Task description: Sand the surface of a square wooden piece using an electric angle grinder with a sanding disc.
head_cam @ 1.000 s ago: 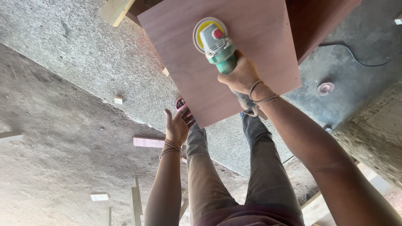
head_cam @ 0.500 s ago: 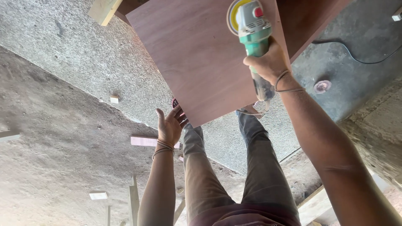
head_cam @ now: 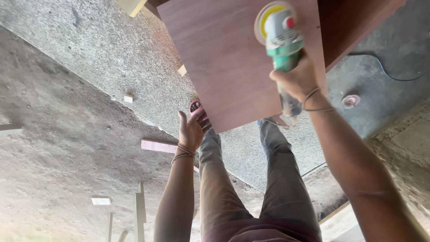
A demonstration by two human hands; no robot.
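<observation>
A reddish-brown plywood panel point(head_cam: 233, 58) lies flat in front of me, above my legs. My right hand point(head_cam: 298, 78) is closed around the body of a green and grey power sander point(head_cam: 280, 33), whose round yellow-edged disc rests on the panel near its far right part. My left hand point(head_cam: 191, 127) grips the panel's near left corner, fingers curled over the edge. Both wrists wear thin cord bands.
A second dark wooden piece point(head_cam: 354, 22) lies beyond the panel at right. A black cable point(head_cam: 394, 74) runs over the concrete floor, near a small round disc point(head_cam: 350, 101). Loose wood offcuts point(head_cam: 156, 146) and small blocks point(head_cam: 128, 98) lie on the dusty floor at left.
My right hand carried the sander from the panel's middle toward its far right side. The left hand kept its hold on the near corner. The view shifted slightly.
</observation>
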